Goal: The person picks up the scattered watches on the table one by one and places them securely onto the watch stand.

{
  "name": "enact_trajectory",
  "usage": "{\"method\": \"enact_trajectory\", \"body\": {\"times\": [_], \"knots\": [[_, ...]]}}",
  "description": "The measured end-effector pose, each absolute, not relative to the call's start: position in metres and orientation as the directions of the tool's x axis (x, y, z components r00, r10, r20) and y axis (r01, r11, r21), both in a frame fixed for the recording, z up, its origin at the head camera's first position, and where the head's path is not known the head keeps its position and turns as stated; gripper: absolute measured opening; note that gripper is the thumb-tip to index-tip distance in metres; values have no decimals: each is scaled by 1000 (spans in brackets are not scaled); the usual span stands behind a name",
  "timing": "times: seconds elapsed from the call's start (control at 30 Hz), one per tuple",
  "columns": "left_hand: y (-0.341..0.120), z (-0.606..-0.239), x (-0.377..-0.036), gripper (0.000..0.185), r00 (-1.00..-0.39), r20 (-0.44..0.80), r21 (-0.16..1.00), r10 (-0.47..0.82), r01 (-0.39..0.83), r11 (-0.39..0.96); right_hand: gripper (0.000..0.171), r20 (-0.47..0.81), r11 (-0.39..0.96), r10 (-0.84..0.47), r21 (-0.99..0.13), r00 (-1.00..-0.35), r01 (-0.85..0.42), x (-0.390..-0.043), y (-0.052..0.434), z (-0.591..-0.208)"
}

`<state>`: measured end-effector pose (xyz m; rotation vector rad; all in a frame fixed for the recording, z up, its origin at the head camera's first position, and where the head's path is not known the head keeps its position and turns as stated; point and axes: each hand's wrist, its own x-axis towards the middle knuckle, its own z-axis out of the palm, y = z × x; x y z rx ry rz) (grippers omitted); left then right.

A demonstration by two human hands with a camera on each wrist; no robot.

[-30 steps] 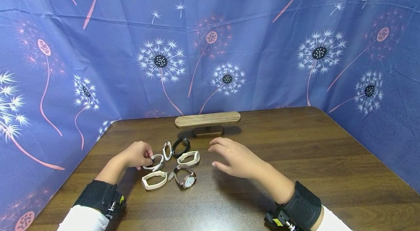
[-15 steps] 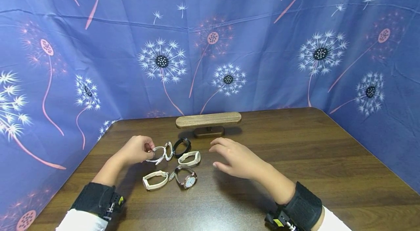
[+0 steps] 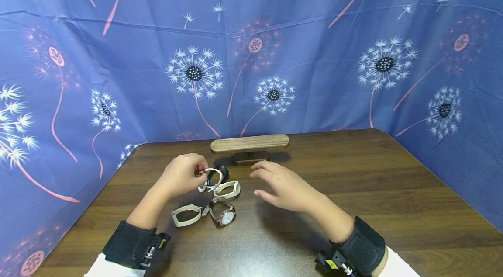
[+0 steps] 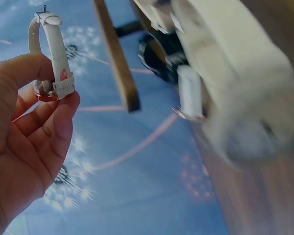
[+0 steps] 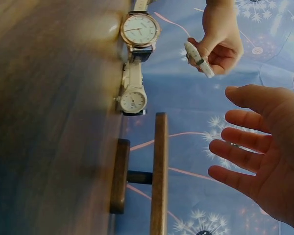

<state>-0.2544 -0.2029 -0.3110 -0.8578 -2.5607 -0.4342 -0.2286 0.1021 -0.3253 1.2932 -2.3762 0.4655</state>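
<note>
My left hand (image 3: 182, 174) pinches a white-strapped wristwatch (image 4: 60, 54) by its rose-gold case, held above the table with the buckle end of its looped strap upward in the left wrist view. Beneath it, partly hidden, are a black watch (image 3: 225, 174) and another white watch (image 3: 202, 188). Close by lie a cream watch (image 3: 232, 191), a dark-strapped watch with a round white dial (image 3: 226, 217), and a second cream watch (image 3: 184, 223). To the right of these, my right hand (image 3: 283, 187) hovers over the table, fingers loosely spread, holding nothing.
A T-shaped wooden stand (image 3: 249, 143) with a horizontal bar on a short post stands behind the watches, near the back edge. The brown wooden table (image 3: 353, 172) extends to the right. A blue dandelion-print cloth (image 3: 306, 71) hangs behind it.
My left hand has lifted the white watch off the table and carried it right and away from me, over the black watch. The right hand has hardly moved.
</note>
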Motion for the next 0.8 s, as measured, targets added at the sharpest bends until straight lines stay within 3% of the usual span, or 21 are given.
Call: {"method": "enact_trajectory", "body": {"times": [0.33,0.53,0.6,0.8], "knots": [[-173,-300,-248,14,-675,544,102,499,643,759,33,514,493,-709,-129,-483,-861,-230,100,-316],[-159,-297,-244,14,-616,610,79,498,673,735,33,517,516,-661,-212,-543,-830,-230,95,-312],[-154,-297,-243,15,-587,638,70,498,688,722,31,539,509,-613,-291,-578,-810,-230,91,-313],[-143,-298,-240,18,-490,714,33,501,737,675,24,442,290,-442,-753,-781,-591,-226,81,-316]]}}
